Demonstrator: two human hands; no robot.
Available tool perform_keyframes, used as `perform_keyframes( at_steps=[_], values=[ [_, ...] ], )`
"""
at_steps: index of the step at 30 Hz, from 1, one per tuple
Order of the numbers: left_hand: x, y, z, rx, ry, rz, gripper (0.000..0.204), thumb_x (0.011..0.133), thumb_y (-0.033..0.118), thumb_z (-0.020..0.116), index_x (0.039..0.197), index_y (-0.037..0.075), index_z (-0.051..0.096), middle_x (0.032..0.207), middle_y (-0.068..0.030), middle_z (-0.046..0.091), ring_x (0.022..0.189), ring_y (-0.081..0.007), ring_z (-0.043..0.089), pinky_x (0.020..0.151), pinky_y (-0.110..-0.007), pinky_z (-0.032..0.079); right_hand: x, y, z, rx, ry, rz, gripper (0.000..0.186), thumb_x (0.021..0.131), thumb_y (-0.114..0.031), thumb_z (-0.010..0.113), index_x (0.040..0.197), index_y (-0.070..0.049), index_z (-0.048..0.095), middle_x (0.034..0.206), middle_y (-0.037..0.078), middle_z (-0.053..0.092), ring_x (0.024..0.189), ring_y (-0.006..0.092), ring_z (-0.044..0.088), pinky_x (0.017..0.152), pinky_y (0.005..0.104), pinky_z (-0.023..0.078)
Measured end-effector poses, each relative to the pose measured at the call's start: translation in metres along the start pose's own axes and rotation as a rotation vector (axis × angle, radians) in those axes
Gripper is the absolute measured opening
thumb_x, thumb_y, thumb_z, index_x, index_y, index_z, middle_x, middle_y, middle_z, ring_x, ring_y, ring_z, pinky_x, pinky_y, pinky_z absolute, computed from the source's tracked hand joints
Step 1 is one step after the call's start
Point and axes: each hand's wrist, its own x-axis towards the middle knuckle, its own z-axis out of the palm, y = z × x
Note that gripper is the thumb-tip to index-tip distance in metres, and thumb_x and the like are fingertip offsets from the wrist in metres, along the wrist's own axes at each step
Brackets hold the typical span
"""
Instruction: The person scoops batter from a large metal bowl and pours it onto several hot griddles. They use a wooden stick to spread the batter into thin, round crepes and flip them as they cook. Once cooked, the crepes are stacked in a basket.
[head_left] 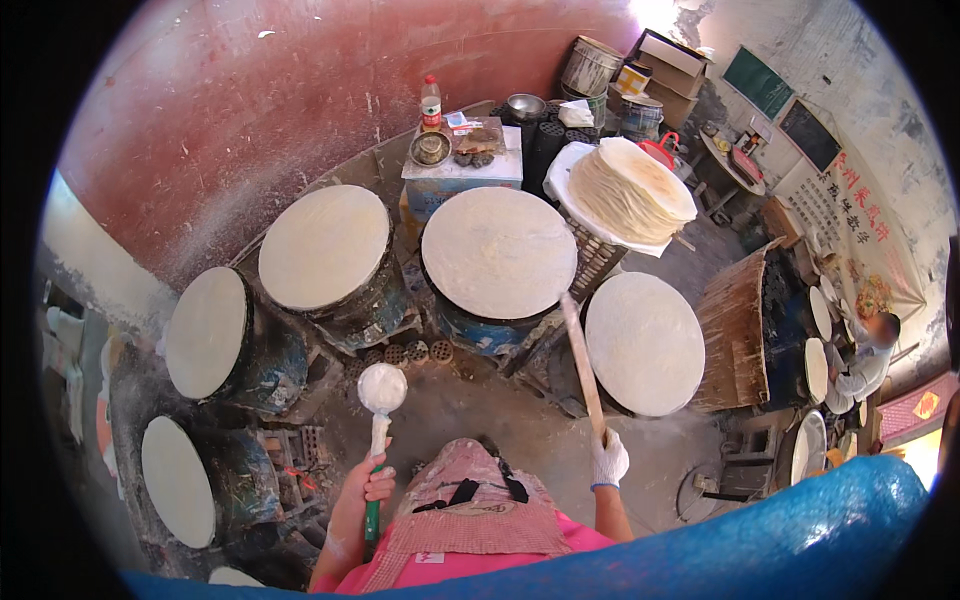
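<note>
Left hand (372, 487) is closed around the ladle (382, 388), left of lower centre; gloved right hand (608, 462) grips the stick (582, 365), its tip at the right edge of the centre griddle (500, 252). Spreading seems in hand; next probably calls for a light, level sweep.

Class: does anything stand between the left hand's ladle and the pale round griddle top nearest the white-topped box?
Nothing visible blocks the ladle in the left hand from that griddle top. The perforated briquettes appear to sit low on the floor; the wooden stick reaches the griddle top's right edge, off to the side.
</note>
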Motion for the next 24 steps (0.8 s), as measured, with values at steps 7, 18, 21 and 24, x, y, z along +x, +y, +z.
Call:
perform_keyframes(
  at_steps=[7, 18, 21, 24],
  values=[
    [0.028, -0.042, 0.015, -0.098, -0.035, -0.019, 0.035, 0.092, 0.021, 0.040, 0.125, 0.032, 0.042, 0.054, 0.0000, 0.034, 0.036, -0.0057, 0.028, 0.029, -0.019, 0.026, 0.006, 0.022, -0.019, -0.007, -0.171, -0.306, 0.026, 0.076, -0.027, 0.058, 0.096, -0.009, 0.061, 0.084, 0.013, 0.063, 0.076, 0.0295, 0.061, 0.067, 0.0388, 0.048],
    [0.010, -0.059, 0.016, -0.057, 0.072, 0.123, 0.037, 0.091, 0.020, 0.041, 0.126, 0.033, 0.040, 0.054, 0.0001, 0.035, 0.036, -0.0045, 0.027, 0.028, -0.018, 0.023, 0.028, -0.035, 0.048, -0.231, -0.634, -0.579, 0.022, 0.076, -0.029, 0.053, 0.084, -0.010, 0.058, 0.078, 0.018, 0.062, 0.074, 0.0335, 0.061, 0.066, 0.0429, 0.048],
    [-0.006, -0.068, 0.009, -0.121, 0.039, 0.168, 0.038, 0.091, 0.019, 0.042, 0.126, 0.032, 0.040, 0.053, 0.0005, 0.034, 0.035, -0.0047, 0.026, 0.028, -0.018, 0.023, 0.036, -0.066, 0.086, -0.356, -0.759, -0.787, 0.019, 0.076, -0.025, 0.050, 0.079, -0.008, 0.057, 0.077, 0.020, 0.062, 0.074, 0.0335, 0.061, 0.066, 0.0434, 0.048],
    [-0.020, -0.072, -0.009, -0.131, 0.055, 0.225, 0.039, 0.090, 0.018, 0.043, 0.127, 0.031, 0.039, 0.053, 0.0009, 0.033, 0.035, -0.0046, 0.025, 0.028, -0.018, 0.023, 0.045, -0.101, 0.125, -0.442, -0.823, -1.024, 0.019, 0.075, -0.023, 0.049, 0.079, -0.007, 0.059, 0.078, 0.019, 0.062, 0.074, 0.0330, 0.062, 0.066, 0.0435, 0.048]
  ],
)
